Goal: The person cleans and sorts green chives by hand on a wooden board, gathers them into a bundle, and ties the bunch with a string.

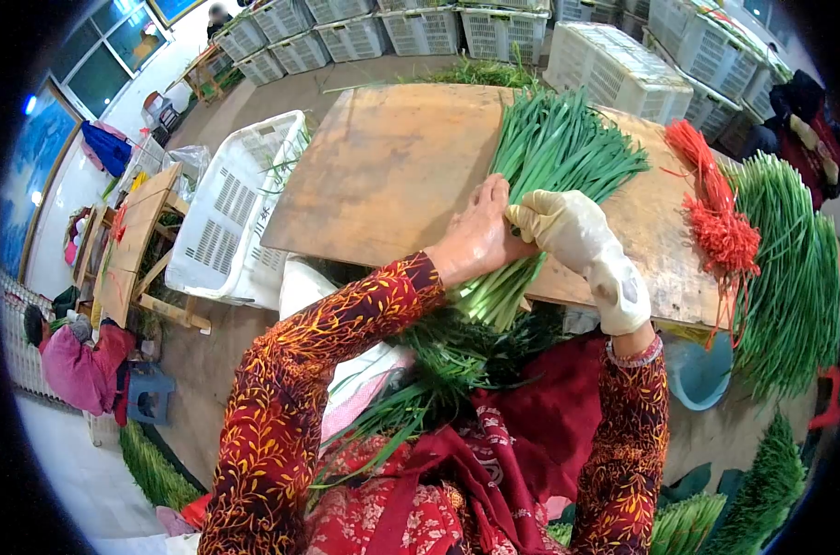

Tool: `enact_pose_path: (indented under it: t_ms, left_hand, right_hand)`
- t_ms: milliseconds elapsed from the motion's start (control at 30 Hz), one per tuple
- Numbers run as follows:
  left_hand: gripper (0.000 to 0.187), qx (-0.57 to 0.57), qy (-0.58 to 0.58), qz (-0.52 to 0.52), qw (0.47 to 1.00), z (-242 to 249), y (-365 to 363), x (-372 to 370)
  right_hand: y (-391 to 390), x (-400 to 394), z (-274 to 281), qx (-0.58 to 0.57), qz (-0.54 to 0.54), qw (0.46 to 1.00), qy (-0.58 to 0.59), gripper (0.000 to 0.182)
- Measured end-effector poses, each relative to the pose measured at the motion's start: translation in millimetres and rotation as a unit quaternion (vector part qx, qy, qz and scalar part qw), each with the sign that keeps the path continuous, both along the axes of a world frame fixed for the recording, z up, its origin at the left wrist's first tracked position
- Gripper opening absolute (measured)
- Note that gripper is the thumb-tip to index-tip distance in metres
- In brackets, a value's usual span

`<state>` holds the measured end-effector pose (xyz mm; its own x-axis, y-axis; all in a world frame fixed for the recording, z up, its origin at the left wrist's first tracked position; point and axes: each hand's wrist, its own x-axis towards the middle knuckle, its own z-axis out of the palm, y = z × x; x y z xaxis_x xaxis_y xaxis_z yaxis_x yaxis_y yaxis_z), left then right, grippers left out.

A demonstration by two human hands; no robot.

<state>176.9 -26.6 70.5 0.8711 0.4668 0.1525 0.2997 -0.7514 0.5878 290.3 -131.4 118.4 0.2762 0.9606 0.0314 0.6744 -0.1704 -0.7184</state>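
Observation:
A thick bunch of garlic chives (568,139) lies across the wooden board, its leaves pointing away and its pale stem ends (499,294) hanging over the near edge. My bare left hand (480,231) presses round the stems from the left, its fingers closed on them. On the bunch's right side is my right hand (573,242) in a white glove, with thumb and fingers pinched together close to the left fingertips. Whatever is in that pinch is too small to make out. Loose green leaves (457,347) rest on my lap below.
Red ties (716,213) lie on the right of the wooden board (383,176), beside more garlic chives (790,268). A white crate (240,213) stands left, a blue bucket (699,375) lower right. Stacked crates (420,32) line the back. Another person (87,365) sits far left.

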Motion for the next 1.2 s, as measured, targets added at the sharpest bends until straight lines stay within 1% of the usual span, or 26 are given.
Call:
enact_pose_path:
  t_ms: [67, 133, 200, 267, 400, 433, 467, 500, 533, 600, 633, 700, 733, 800, 867, 900, 933, 1000, 1033, 1133, 1167, 1200]
  left_hand:
    - [0.098, -0.023, 0.000, -0.008, 1.000, 6, -3, -3]
    - [0.097, -0.016, 0.010, -0.018, 1.000, -2, 5, 0]
    - [0.097, -0.007, 0.023, -0.026, 0.999, -4, 9, 0]
    - [0.095, -0.005, 0.052, -0.025, 0.998, -2, 7, -1]
    - [0.090, -0.005, 0.036, 0.012, 0.999, 1, 0, -2]
    - [0.087, -0.013, 0.012, -0.010, 1.000, 4, 1, -4]
    - [0.087, -0.012, 0.006, -0.004, 1.000, 8, 0, -6]
    - [0.088, -0.029, 0.018, 0.011, 0.999, 16, -4, -6]
    - [0.089, -0.047, 0.030, 0.027, 0.998, 20, -8, -7]
    - [0.091, -0.034, 0.015, 0.031, 0.999, 15, -8, -8]
    - [0.090, -0.032, 0.026, 0.036, 0.999, 15, -10, -8]
    - [0.090, -0.029, 0.035, 0.036, 0.998, 17, -11, -6]
    - [0.089, -0.024, 0.041, 0.036, 0.998, 17, -12, -7]
    - [0.087, -0.018, 0.045, 0.039, 0.998, 14, -12, -7]
    - [0.080, 0.014, 0.014, 0.020, 1.000, -1, -7, -8]
    - [0.075, 0.028, -0.019, 0.020, 0.999, 2, -7, -8]
    - [0.075, 0.030, -0.021, 0.023, 0.999, 5, -9, -8]
    - [0.075, -0.018, 0.058, 0.046, 0.997, 14, -13, -8]
    - [0.077, -0.024, 0.044, 0.043, 0.998, 10, -11, -8]
    - [0.078, -0.031, 0.009, 0.024, 0.999, 11, -11, -11]
    - [0.081, -0.030, 0.003, 0.021, 0.999, 13, -12, -12]
    - [0.081, -0.030, -0.003, 0.015, 0.999, 11, -11, -12]
  right_hand:
    - [1, -1, -1, -0.005, 0.004, 1.000, 0.004, 0.021]
    - [1, -2, -3, 0.004, 0.006, 1.000, 0.007, 0.020]
    - [2, -5, -5, 0.074, 0.005, 0.997, -0.008, 0.030]
    - [6, -6, -1, 0.061, 0.015, 0.998, -0.011, 0.030]
    - [12, -6, 10, 0.039, 0.036, 0.998, -0.019, 0.029]
    - [10, -4, 14, 0.035, 0.002, 0.994, 0.103, 0.030]
    - [7, -1, 20, 0.029, -0.032, 0.974, 0.222, 0.031]
    - [-1, 0, 31, 0.041, -0.087, 0.956, 0.276, 0.029]
    - [-12, 13, 24, 0.111, -0.106, 0.937, 0.312, 0.026]
    - [-30, 26, 17, 0.176, -0.149, 0.923, 0.309, 0.018]
    - [-33, 21, 8, 0.174, -0.148, 0.924, 0.306, 0.018]
    - [-32, 7, -13, 0.263, -0.155, 0.909, 0.284, 0.013]
    - [-31, 0, -14, 0.264, -0.156, 0.909, 0.283, 0.013]
    - [-23, -16, -14, 0.233, -0.114, 0.962, 0.085, 0.021]
    - [-14, -29, -4, 0.236, -0.076, 0.965, -0.088, 0.025]
    - [-9, -31, -3, 0.237, -0.062, 0.959, -0.144, 0.020]
    - [-6, -31, -5, 0.239, -0.060, 0.958, -0.145, 0.020]
    - [-2, -31, -11, 0.235, -0.070, 0.953, -0.179, 0.018]
    - [-1, -31, -13, 0.224, -0.077, 0.960, -0.148, 0.015]
    - [-3, -32, -12, 0.240, -0.085, 0.949, -0.187, 0.014]
    - [-2, -31, -13, 0.253, -0.081, 0.942, -0.202, 0.014]
    - [-1, -28, -16, 0.269, -0.085, 0.941, -0.187, 0.012]
